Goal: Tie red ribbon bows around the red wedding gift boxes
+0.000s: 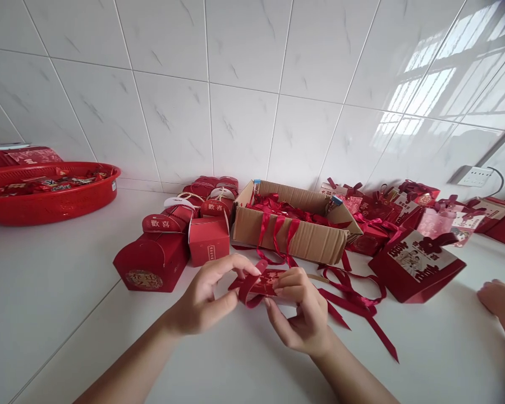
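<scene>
My right hand [298, 308] pinches a small flat red card [270, 280] with gold markings, thumb below and fingers on top. A dark red ribbon [249, 294] curls in a loop at the card's left end. My left hand [212, 294] has its thumb and index finger closed around this ribbon. Both hands are just above the white tabletop [219, 370]. To their right lie loose dark red ribbons [362, 300], some tied in a bow. The underside of the card and part of the ribbon are hidden by the fingers.
Behind the hands stands a cardboard box [294, 233] of red ribbons. Red gift boxes [151, 261] stand left, and a red bag-shaped box [416, 269] stands right, before several others. A red basket [59, 205] holds wrapped sweets. Another person's hand [500, 303] rests at the right edge.
</scene>
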Tool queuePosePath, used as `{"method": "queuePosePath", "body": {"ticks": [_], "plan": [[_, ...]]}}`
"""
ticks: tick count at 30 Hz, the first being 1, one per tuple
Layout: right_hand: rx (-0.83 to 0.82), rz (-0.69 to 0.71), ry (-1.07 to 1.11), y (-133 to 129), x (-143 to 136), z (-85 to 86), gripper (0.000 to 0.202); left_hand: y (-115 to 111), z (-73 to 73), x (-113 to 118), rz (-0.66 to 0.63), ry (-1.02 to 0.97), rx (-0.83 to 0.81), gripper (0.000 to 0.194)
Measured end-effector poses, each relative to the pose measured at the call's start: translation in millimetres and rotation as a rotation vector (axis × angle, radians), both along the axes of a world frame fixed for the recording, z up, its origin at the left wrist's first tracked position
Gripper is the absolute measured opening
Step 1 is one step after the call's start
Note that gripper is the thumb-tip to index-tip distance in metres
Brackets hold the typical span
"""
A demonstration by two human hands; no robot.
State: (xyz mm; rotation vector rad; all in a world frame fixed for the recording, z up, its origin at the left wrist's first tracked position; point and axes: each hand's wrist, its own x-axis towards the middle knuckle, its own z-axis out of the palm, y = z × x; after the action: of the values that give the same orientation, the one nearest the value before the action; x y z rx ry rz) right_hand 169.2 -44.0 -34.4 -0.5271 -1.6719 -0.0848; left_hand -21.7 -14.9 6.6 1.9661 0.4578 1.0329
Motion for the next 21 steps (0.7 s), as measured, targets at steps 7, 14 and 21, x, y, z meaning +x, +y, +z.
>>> {"method": "queuePosePath", "body": {"ticks": [7, 14, 21], "plan": [[-0.056, -0.026, 0.028, 1.0, 1.8, 0.1, 0.026, -0.8, -5.7, 14.9, 0.161, -0.068, 0.002, 0.007], [-0.056, 0.009, 0.035, -0.1, 1.5, 0.9, 0.028, -7.3, -8.3, 21.7, 0.169, -0.107, -0.195, 0.017], [-0.05, 0.003, 0.045, -1.5, 0.5, 1.6, 0.027, -6.7, -7.5, 20.0, 0.163, -0.114, -0.184, 0.015]]}}
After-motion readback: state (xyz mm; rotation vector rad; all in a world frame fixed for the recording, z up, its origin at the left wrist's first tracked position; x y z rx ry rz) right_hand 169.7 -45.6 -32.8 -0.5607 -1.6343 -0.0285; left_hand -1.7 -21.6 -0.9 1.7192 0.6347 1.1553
